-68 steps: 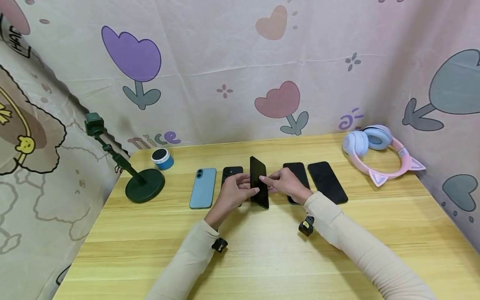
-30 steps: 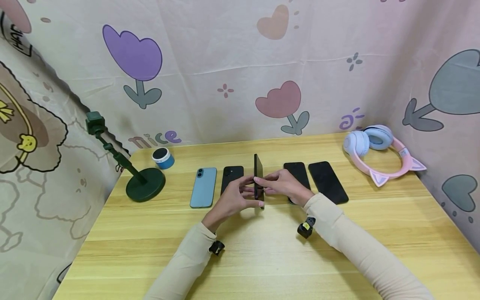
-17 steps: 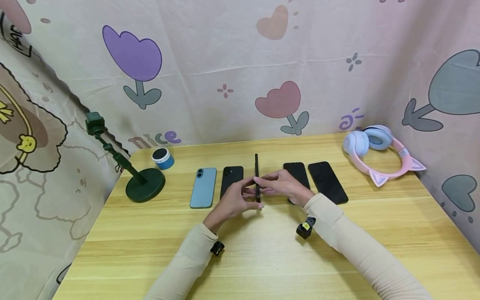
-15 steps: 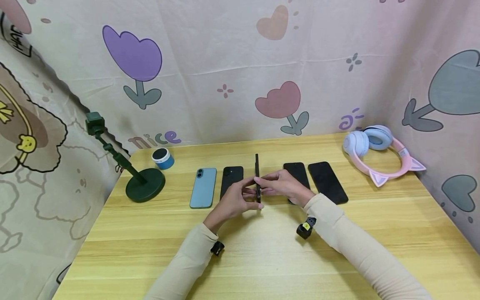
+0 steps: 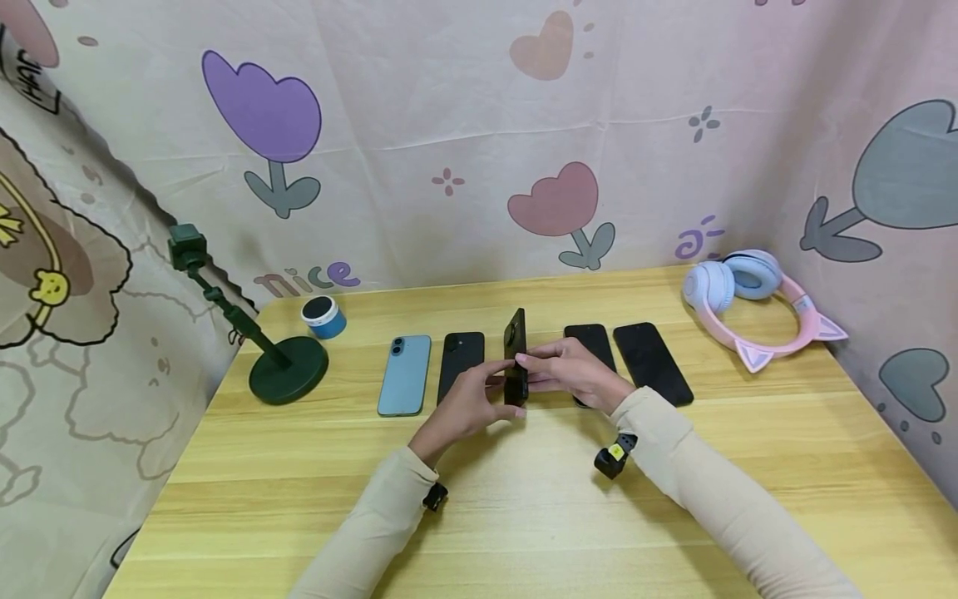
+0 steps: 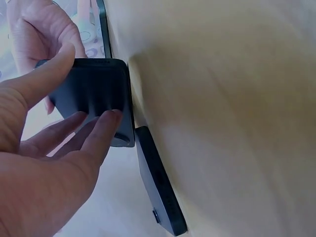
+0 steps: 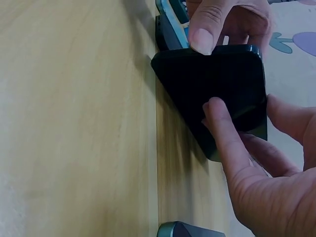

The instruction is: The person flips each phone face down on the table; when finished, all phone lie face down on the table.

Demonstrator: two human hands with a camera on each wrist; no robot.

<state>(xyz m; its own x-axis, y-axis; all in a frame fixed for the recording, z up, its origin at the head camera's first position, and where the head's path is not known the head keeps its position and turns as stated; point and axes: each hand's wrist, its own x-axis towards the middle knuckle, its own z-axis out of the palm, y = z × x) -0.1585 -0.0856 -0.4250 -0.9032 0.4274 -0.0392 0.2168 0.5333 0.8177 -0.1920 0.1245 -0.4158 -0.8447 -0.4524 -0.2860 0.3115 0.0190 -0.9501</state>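
Note:
A black phone (image 5: 515,356) stands on its long edge on the wooden table (image 5: 524,516), its camera end pointing away from me. My left hand (image 5: 500,389) grips it from the left, thumb on top and fingers on the back (image 6: 94,98). From the other side my right hand (image 5: 533,366) pinches it, thumb pressed on the dark screen (image 7: 217,89). To its left lie a black phone (image 5: 460,359) and a blue phone (image 5: 405,374), both camera side up. Two more black phones (image 5: 651,362) lie flat on the right; my right hand partly covers the nearer one (image 5: 591,339).
A dark green stand (image 5: 288,370) with a tilted arm sits at the table's left edge, a small blue speaker (image 5: 324,316) behind it. Pink and blue cat-ear headphones (image 5: 748,304) lie at the back right. Printed cloth walls close in the back and sides.
The held phone has turned from screen showing, through standing edge-on, to its back and camera now facing me. Both hands stayed on it in the same spot.

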